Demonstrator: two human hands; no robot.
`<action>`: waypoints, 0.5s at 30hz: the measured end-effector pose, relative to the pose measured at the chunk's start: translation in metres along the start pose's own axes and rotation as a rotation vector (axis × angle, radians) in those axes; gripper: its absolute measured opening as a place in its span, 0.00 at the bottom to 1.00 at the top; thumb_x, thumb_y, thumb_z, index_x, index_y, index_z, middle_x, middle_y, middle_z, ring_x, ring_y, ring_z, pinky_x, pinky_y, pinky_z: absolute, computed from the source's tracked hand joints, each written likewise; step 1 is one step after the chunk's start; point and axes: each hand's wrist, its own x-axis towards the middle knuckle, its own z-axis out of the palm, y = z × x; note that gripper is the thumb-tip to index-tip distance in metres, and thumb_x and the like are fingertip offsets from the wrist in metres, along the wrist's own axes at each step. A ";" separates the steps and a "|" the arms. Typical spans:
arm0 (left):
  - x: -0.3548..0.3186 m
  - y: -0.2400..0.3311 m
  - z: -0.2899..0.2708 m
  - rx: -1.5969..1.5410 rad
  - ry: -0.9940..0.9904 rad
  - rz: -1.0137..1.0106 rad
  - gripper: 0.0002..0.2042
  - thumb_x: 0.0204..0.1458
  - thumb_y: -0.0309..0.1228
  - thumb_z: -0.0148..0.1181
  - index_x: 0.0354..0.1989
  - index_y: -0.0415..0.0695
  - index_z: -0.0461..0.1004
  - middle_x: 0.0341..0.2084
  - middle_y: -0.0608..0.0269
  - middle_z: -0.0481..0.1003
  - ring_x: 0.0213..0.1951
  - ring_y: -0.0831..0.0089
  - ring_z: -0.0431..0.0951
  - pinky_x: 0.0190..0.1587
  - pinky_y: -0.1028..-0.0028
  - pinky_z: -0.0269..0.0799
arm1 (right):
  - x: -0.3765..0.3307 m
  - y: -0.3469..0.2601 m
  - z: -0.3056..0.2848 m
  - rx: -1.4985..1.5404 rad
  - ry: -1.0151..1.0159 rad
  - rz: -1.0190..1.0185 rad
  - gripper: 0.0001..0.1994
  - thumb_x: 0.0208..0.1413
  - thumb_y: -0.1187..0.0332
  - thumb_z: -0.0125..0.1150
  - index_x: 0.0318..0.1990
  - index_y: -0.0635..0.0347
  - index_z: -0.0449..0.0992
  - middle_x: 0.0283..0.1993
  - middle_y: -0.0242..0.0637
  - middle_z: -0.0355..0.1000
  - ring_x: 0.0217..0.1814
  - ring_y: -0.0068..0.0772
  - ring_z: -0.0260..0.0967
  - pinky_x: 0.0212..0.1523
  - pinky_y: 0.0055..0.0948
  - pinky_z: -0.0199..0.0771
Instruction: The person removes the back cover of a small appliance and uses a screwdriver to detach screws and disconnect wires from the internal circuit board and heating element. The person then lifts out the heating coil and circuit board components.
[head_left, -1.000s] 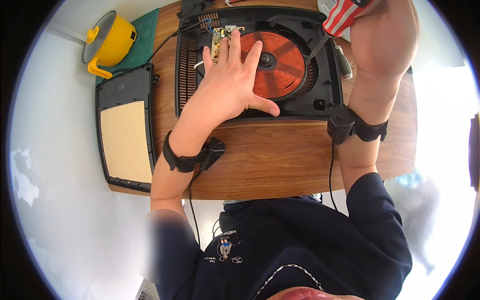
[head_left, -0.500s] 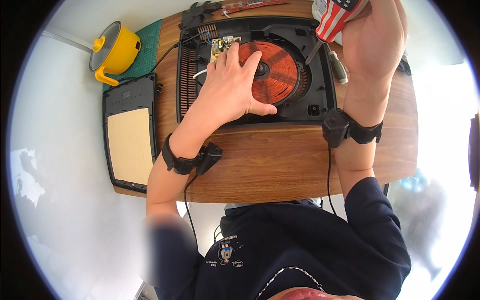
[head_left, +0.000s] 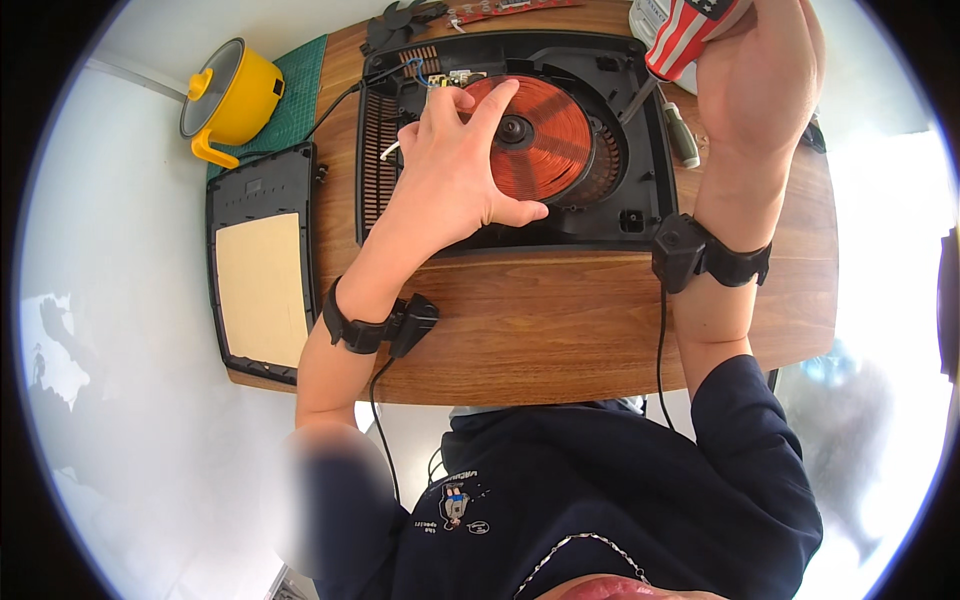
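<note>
Left hand (head_left: pixel 455 170) unmoved on copper coil (head_left: pixel 535 135); right hand (head_left: pixel 760 80) gripping screwdriver (head_left: pixel 685 40).

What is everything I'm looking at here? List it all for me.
Opened black induction cooker base: one, black, middle of the table.
Copper-coloured round coil: one, orange, inside the base.
Striped-handled screwdriver: one, red, white and blue, in the right hand, tip at the base's right side.
Second screwdriver: one, dark-handled, lying right of the base.
Black flat cover panel with tan centre: one, left table edge.
Yellow lidded pot: one, far left on a green mat.
Wooden table: one, brown.
Black wrist bands: two, one per wrist.
Left hand: resting on the coil.
Right hand: gripping the screwdriver.
</note>
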 end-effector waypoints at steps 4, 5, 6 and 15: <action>-0.002 -0.008 0.002 -0.016 0.033 0.005 0.59 0.28 0.48 0.83 0.76 0.62 0.56 0.61 0.51 0.57 0.60 0.50 0.66 0.65 0.51 0.57 | 0.001 0.003 -0.001 -0.016 0.016 0.019 0.17 0.67 0.66 0.49 0.54 0.71 0.74 0.36 0.36 0.74 0.37 0.25 0.72 0.36 0.20 0.73; -0.002 -0.009 0.002 -0.019 0.036 -0.003 0.60 0.27 0.48 0.84 0.76 0.62 0.56 0.61 0.51 0.58 0.60 0.50 0.66 0.65 0.52 0.58 | 0.001 0.004 -0.002 -0.022 0.022 0.027 0.17 0.67 0.66 0.49 0.54 0.72 0.74 0.36 0.37 0.75 0.37 0.25 0.72 0.36 0.20 0.73; -0.002 -0.010 0.001 -0.040 0.038 -0.016 0.59 0.27 0.47 0.83 0.75 0.62 0.56 0.60 0.51 0.58 0.60 0.50 0.66 0.65 0.53 0.59 | 0.002 0.004 -0.002 -0.029 0.026 0.032 0.17 0.68 0.66 0.49 0.54 0.72 0.74 0.35 0.37 0.75 0.37 0.25 0.73 0.36 0.20 0.73; 0.015 -0.041 -0.009 -0.405 0.172 -0.022 0.58 0.31 0.52 0.83 0.75 0.54 0.58 0.59 0.46 0.60 0.60 0.51 0.68 0.65 0.57 0.68 | 0.006 0.022 -0.012 -0.217 0.065 0.196 0.16 0.67 0.65 0.58 0.53 0.70 0.75 0.34 0.34 0.75 0.35 0.20 0.73 0.36 0.19 0.74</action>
